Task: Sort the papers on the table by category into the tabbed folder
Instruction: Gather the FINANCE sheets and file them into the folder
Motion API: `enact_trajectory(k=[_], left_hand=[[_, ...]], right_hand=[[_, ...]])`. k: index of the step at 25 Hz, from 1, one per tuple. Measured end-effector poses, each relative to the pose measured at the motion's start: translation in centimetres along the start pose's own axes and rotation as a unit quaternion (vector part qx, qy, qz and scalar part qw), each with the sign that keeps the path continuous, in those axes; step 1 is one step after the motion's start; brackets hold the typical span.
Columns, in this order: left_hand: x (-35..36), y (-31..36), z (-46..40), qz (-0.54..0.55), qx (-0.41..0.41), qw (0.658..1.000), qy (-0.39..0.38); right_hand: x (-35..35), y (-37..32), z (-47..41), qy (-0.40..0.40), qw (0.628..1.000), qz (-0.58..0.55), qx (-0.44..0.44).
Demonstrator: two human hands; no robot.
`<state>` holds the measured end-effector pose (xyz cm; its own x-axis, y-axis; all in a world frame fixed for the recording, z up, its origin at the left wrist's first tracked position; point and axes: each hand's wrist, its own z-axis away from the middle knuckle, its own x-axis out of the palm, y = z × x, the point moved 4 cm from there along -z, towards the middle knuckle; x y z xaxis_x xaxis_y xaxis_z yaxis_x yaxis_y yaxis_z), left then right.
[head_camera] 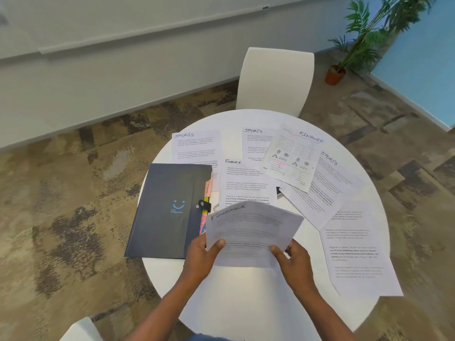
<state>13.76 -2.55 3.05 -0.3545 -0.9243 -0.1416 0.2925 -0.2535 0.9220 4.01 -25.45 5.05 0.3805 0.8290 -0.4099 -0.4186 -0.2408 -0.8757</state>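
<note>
Both hands are up over the near edge of the round white table [246, 299], gripping one sheet [251, 232] headed "FINANCE": the left hand [200, 257] pinches its lower left edge with the thumb on top, the right hand [293, 259] pinches the lower right the same way, the other fingers hidden behind the paper. The sheet is lifted off the table and bowed, its heading end pointing away from the person and up to the left; the body text is too blurred to read. It covers the lower part of another "FINANCE" page [246, 180] lying flat behind it. Just to the left lies the dark folder [167, 207], closed, long axis running away from the person and leaning right, coloured tabs [206, 205] poking from its right edge, their labels hard to make out. It overlaps a "SPORTS" page [197, 146]. More overlapping pages fan out on the right, and one blurry, unreadable page [357, 254] hangs past the table's right rim. A small dark object [279, 191] peeks from under the papers, unidentifiable.
</note>
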Motion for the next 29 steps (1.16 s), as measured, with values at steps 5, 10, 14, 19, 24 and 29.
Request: enact_trajectory(k=[5, 10, 14, 19, 24, 29], left_hand=[[-0.2, -0.1, -0.3, -0.015, 0.001, 1.0, 0.017], [-0.4, 0.0, -0.6, -0.006, 0.01, 1.0, 0.015], [-1.7, -0.1, -1.0, 0.016, -0.017, 0.999, 0.035], [-4.9, -1.7, -1.8, 0.0, -0.059, 0.995, 0.083], [-7.2, -2.9, -1.5, 0.011, -0.096, 0.989, 0.111], [-9.1, -4.0, -0.3, 0.005, -0.121, 0.982, 0.145]], right_hand=[[0.1, 0.5, 0.1, 0.017, 1.0, 0.0, 0.01], [0.7, 1.0, -0.3, 0.005, 0.999, 0.022, 0.03], [0.8, 1.2, -2.5, 0.004, 0.999, 0.012, 0.041], [0.9, 3.6, -7.6, 0.039, 0.983, 0.099, 0.147], [3.3, 4.5, -10.5, 0.054, 0.945, 0.22, 0.236], [6.1, 4.1, -9.8, 0.075, 0.926, 0.255, 0.268]])
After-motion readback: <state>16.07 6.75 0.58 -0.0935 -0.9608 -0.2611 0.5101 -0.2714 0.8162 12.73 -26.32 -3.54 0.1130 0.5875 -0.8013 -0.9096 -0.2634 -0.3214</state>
